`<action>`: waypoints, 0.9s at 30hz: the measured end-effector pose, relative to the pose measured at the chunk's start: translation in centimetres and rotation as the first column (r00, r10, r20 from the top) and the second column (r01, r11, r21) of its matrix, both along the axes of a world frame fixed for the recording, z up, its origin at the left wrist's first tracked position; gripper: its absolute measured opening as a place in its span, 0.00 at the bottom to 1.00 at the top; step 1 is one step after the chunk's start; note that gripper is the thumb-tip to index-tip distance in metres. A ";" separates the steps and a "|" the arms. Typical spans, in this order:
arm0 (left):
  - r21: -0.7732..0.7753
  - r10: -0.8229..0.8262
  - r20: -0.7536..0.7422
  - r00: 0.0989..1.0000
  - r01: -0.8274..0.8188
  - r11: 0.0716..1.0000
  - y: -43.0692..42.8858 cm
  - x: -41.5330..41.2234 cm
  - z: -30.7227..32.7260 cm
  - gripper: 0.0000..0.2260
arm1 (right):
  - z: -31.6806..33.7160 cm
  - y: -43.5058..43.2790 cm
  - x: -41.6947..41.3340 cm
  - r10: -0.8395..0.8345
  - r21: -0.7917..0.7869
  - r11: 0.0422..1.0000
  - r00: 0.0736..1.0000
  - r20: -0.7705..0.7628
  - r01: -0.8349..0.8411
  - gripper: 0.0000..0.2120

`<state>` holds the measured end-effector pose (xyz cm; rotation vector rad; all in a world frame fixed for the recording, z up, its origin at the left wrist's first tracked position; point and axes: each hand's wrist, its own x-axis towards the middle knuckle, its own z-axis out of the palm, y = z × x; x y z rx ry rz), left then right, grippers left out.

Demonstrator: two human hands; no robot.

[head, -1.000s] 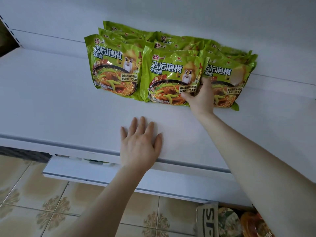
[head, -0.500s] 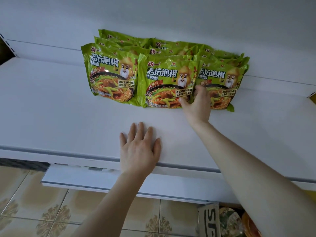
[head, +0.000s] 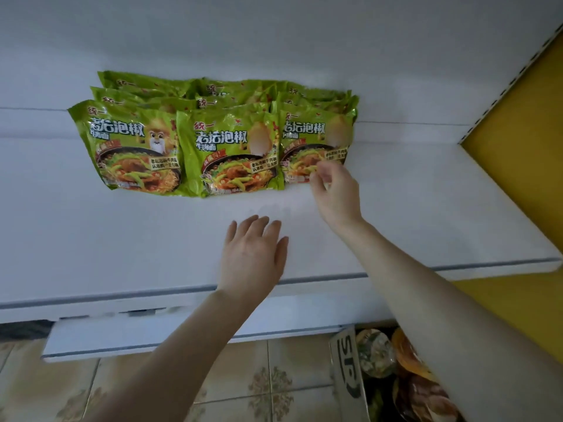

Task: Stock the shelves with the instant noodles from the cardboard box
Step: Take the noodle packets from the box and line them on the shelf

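A white shelf (head: pixel 91 239) carries green instant noodle packets (head: pixel 231 153), laid in three columns side by side, with overlapping rows running toward the back wall. The left hand (head: pixel 253 257) lies palm down on the bare shelf near its front edge, apart from the packets. Below, a cardboard box (head: pixel 347 376) stands on the tiled floor (head: pixel 152 391).

One head cam only, wide-angle, close above the white shelf (head: pixel 122 239), facing fwd & down; floor (head: pixel 268 388) along btm edge.

On the shelf (head: pixel 91 239), noodle packets (head: pixel 213 141) are stacked three across toward 11 o'clock; the cardboard box (head: pixel 347 370) is set below at 5 o'clock.
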<state>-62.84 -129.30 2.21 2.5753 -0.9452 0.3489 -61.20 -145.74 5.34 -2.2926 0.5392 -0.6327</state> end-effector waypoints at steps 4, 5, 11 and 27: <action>-0.053 -0.149 0.014 0.989 0.149 0.987 -3.9 -2.8 1.2 0.17 | 0.7 -4.0 -5.1 -0.097 0.016 0.995 0.995 -0.013 0.098 0.11; -0.055 -0.182 0.010 0.983 0.183 0.982 -4.9 -3.7 1.4 0.17 | 0.7 -5.2 -6.6 -0.125 0.011 0.992 0.992 -0.020 0.126 0.11; -0.074 -0.399 0.015 0.917 0.399 0.914 -11.3 -10.8 1.3 0.16 | -0.2 -12.8 -17.6 -0.271 -0.046 0.962 0.955 -0.122 0.267 0.11; 0.257 -0.494 -0.304 0.815 0.569 0.781 -22.3 -29.4 -12.0 0.07 | -15.9 -23.5 -42.9 -0.301 0.003 0.920 0.711 -0.636 0.392 0.15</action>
